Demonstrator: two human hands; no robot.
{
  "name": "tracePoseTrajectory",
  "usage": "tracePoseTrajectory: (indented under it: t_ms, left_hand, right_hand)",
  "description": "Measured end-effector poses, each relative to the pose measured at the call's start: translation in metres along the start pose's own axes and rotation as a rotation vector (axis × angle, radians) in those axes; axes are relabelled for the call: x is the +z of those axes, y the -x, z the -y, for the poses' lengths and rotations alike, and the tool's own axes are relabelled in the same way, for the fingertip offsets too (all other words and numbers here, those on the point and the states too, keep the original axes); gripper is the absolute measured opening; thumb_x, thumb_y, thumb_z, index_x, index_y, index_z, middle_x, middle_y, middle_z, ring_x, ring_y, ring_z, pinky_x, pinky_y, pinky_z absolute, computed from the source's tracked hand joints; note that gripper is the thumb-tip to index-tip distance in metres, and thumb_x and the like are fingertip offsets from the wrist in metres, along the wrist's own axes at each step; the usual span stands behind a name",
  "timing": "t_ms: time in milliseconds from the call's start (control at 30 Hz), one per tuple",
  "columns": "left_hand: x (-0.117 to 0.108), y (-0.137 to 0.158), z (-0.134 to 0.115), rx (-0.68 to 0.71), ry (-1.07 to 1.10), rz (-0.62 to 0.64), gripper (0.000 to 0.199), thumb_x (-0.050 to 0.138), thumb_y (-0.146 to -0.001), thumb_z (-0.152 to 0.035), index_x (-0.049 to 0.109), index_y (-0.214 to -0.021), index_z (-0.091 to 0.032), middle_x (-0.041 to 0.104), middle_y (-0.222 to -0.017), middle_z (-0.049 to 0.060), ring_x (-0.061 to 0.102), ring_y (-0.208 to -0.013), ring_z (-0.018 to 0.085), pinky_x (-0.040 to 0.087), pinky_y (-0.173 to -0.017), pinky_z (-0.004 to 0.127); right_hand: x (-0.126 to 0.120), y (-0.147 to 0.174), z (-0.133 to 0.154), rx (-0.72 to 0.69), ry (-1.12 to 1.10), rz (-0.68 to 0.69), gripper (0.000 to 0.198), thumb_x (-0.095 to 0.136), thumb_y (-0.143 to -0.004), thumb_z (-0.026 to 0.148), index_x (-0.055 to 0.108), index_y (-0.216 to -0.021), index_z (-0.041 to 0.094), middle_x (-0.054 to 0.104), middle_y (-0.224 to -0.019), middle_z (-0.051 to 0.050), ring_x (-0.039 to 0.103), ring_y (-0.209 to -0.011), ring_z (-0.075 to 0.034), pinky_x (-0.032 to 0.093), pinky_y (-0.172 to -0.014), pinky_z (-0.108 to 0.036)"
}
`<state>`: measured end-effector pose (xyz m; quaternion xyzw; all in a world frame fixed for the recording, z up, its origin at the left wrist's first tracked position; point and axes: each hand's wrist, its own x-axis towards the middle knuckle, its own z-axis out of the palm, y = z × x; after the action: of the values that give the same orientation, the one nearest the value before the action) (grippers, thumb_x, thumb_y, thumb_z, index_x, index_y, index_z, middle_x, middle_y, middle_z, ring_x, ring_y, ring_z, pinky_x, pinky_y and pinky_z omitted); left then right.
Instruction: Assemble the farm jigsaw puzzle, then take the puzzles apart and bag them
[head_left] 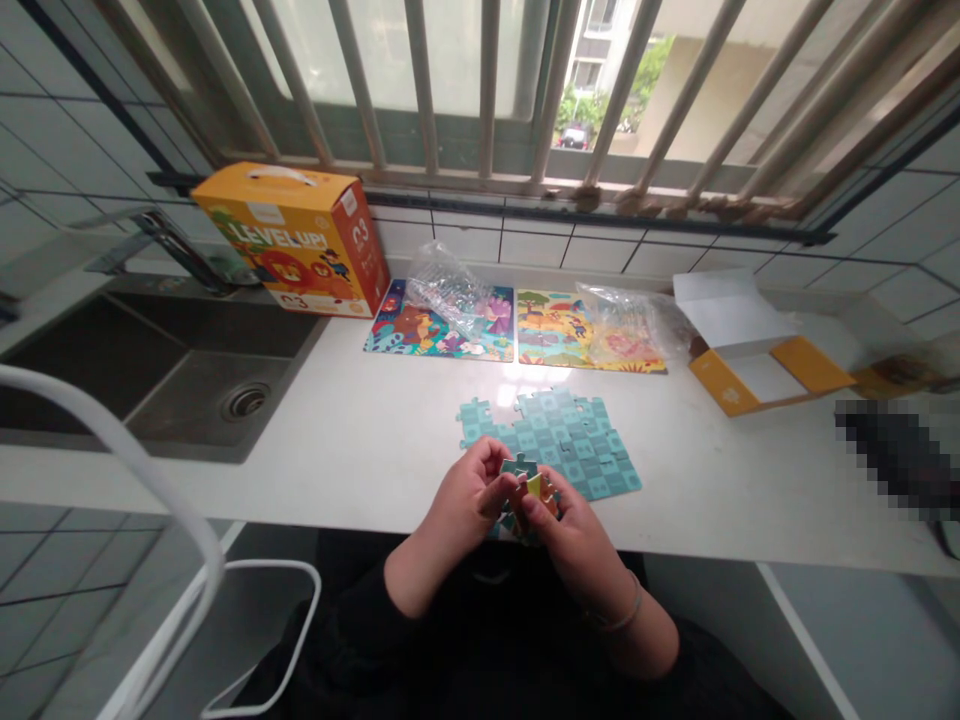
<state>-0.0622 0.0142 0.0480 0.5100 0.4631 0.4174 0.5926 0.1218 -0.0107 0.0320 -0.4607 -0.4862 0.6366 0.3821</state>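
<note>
Close to the counter's front edge, my left hand [474,492] and my right hand [574,520] meet around a few jigsaw puzzle pieces [534,487]. Some pieces show teal, others orange and yellow. The fingers of both hands are closed on them, and part of the pieces is hidden behind the fingers. Just beyond the hands lies a joined sheet of teal checkered puzzle pieces [577,445], flat on the counter, with an uneven edge at its upper left.
Two picture sheets, a dark blue one [390,325] and a yellow one [544,330], carry clear plastic bags [450,290]. An orange box [300,240] stands beside the sink [300,375]. An open orange-and-white box [739,385] lies right. A white cable [172,490] crosses the left foreground.
</note>
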Motion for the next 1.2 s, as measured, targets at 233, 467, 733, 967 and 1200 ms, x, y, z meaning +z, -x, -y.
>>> tracePoseTrajectory:
  t_ms: [233, 467, 733, 967, 1200]
  left_hand:
    - [-0.032, 0.028, -0.004, 0.216, -0.723, 0.087, 0.064, 0.093, -0.075, -0.068, 0.069, -0.115, -0.025, 0.069, -0.115, 0.009, 0.066, -0.106, 0.03, 0.057, -0.094, 0.045]
    - [-0.051, 0.045, 0.009, 0.144, -1.01, 0.179, 0.061, 0.089, -0.088, -0.029, 0.062, -0.143, -0.029, 0.065, -0.133, 0.01, 0.065, -0.12, 0.033, 0.058, -0.105, 0.051]
    - [-0.05, 0.045, 0.001, 0.122, -0.952, 0.187, 0.042, 0.085, -0.089, -0.023, 0.065, -0.125, -0.027, 0.066, -0.13, 0.008, 0.065, -0.12, 0.032, 0.057, -0.104, 0.05]
    - [-0.05, 0.047, -0.003, 0.039, -0.926, 0.181, 0.042, 0.09, -0.081, -0.02, 0.062, -0.113, -0.025, 0.065, -0.126, 0.007, 0.063, -0.12, 0.032, 0.054, -0.103, 0.048]
    - [-0.051, 0.039, -0.009, -0.047, -0.811, 0.175, 0.038, 0.082, -0.084, -0.016, 0.062, -0.115, -0.025, 0.069, -0.106, 0.001, 0.067, -0.094, 0.024, 0.051, -0.085, 0.036]
  right_hand:
    - [-0.028, 0.003, -0.004, -0.136, 0.143, -0.258, 0.045, 0.075, -0.099, 0.059, 0.063, -0.129, 0.027, 0.081, -0.11, -0.008, 0.078, -0.092, -0.028, 0.066, -0.083, -0.046]
    - [-0.062, -0.011, 0.001, -0.52, 0.797, -0.214, 0.022, 0.074, -0.102, 0.04, 0.07, -0.121, 0.029, 0.077, -0.114, -0.011, 0.072, -0.106, -0.033, 0.06, -0.095, -0.056]
    - [-0.065, -0.013, -0.004, -0.535, 0.952, -0.143, 0.021, 0.07, -0.106, 0.039, 0.068, -0.124, 0.029, 0.074, -0.118, -0.011, 0.069, -0.11, -0.034, 0.058, -0.097, -0.055]
    - [-0.068, -0.014, -0.01, -0.517, 0.937, -0.148, 0.028, 0.072, -0.104, 0.043, 0.064, -0.126, 0.026, 0.075, -0.114, -0.012, 0.071, -0.105, -0.034, 0.058, -0.094, -0.054]
    - [-0.053, 0.001, 0.008, -0.286, 0.594, 0.002, 0.028, 0.076, -0.1, 0.041, 0.063, -0.12, 0.027, 0.074, -0.111, -0.006, 0.072, -0.097, -0.026, 0.058, -0.086, -0.041]
